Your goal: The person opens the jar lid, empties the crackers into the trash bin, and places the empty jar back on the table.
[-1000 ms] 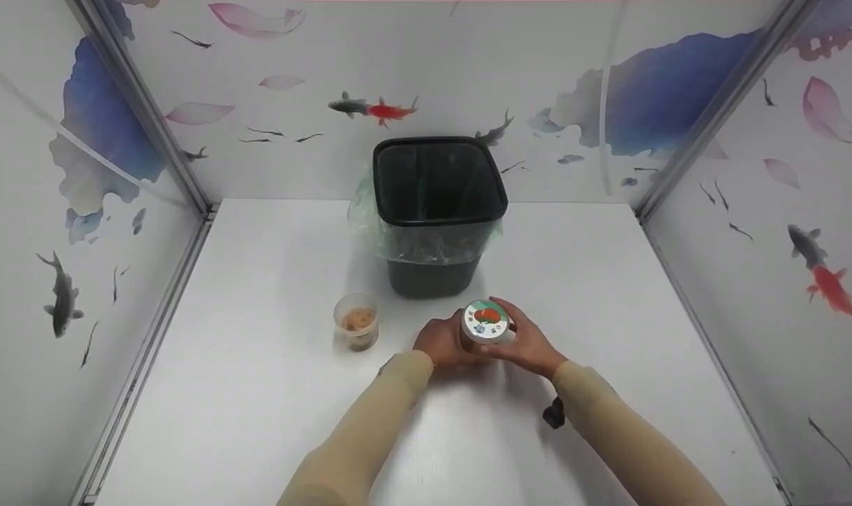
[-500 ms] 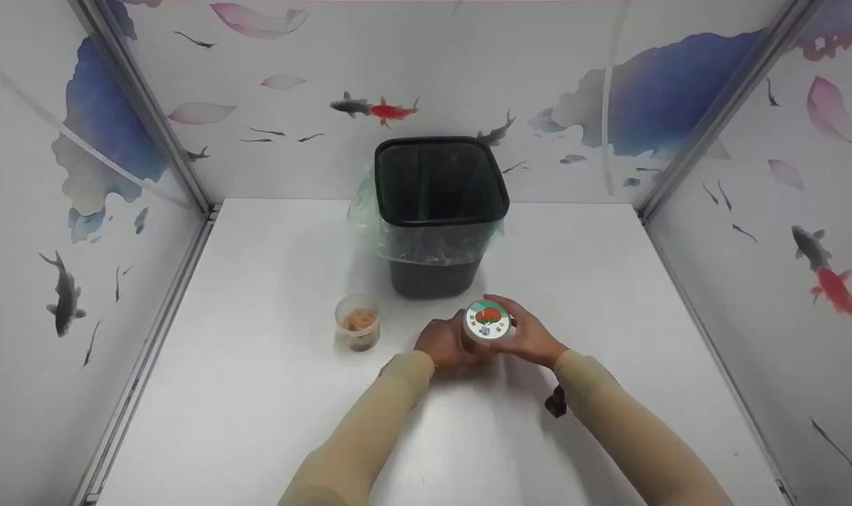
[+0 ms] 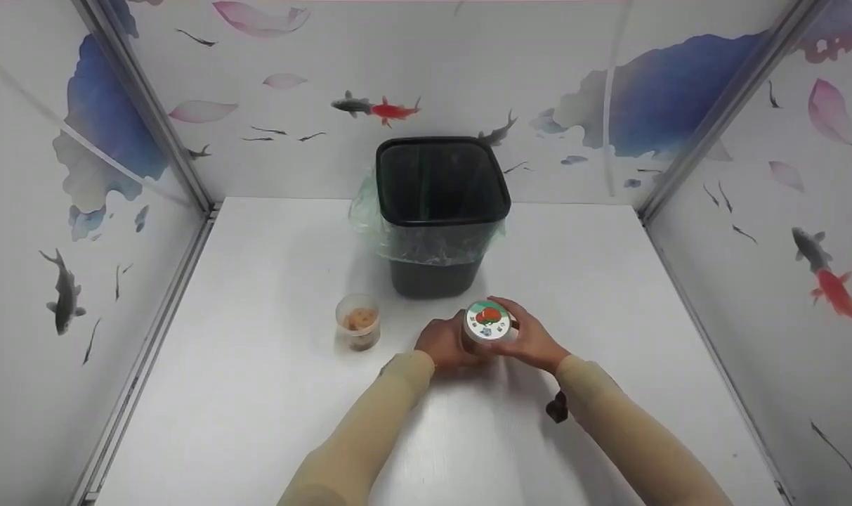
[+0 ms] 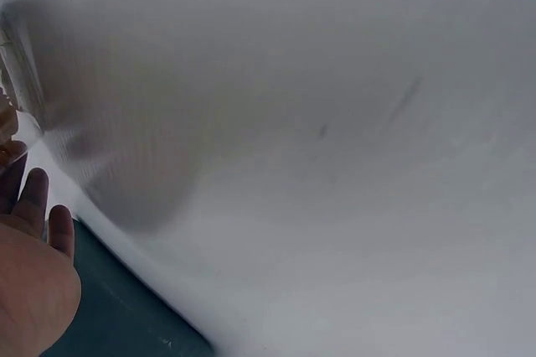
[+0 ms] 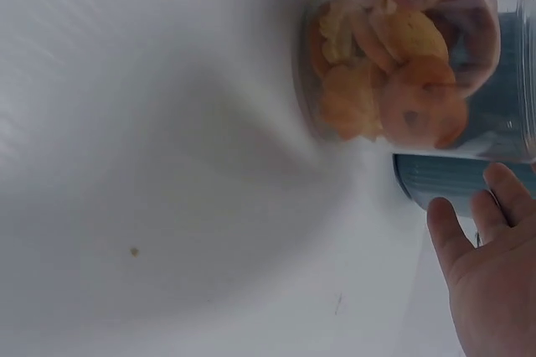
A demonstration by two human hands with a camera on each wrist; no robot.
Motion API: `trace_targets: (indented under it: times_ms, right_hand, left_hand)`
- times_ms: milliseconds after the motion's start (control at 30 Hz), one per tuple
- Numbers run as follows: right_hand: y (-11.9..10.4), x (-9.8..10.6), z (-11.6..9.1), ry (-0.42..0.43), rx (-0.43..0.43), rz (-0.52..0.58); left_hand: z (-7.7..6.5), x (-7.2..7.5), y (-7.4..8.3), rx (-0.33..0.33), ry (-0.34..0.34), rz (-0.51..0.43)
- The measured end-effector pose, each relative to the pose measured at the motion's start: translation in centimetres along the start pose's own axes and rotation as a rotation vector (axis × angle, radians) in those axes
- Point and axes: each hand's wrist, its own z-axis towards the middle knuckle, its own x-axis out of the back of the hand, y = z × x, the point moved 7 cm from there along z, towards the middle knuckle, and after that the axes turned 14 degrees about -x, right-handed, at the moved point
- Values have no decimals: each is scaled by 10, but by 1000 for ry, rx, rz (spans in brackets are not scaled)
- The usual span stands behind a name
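the left hand (image 3: 445, 342) is wrapped round the clear jar (image 5: 490, 125), presumably to steady it, while the right hand (image 3: 531, 341) grips the printed lid (image 3: 487, 321) from the side, thumb and fingers at its edge, leaving the label facing up. biscuits (image 5: 423, 101) show inside. the jar is over the worktop (image 3: 278, 281), in front of the bin (image 3: 443, 223); whether its base touches is hard to tell. the bin's liner (image 3: 433, 246) folds outward, likely to hold it in place. an uncovered cup (image 3: 341, 321) stands left of the hands, well within reach.
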Motion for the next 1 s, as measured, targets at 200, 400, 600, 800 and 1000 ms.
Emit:
trace_targets:
  times_ms: [200,400,600,800,1000]
  right_hand:
    - [3,-8,-1,53,-28,33]
    - [3,-9,2,30,-48,85]
    - [0,-5,7,-61,-49,43]
    - [-2,-3,8,-105,-50,35]
    - [-1,-2,3,-22,-65,35]
  left_hand:
    - [0,2,0,-9,-2,16]
    - [0,1,1,-7,-1,19]
    - [0,0,3,-35,-6,33]
    - [0,1,4,-45,13,16]
    - [1,1,1,-32,18,27]
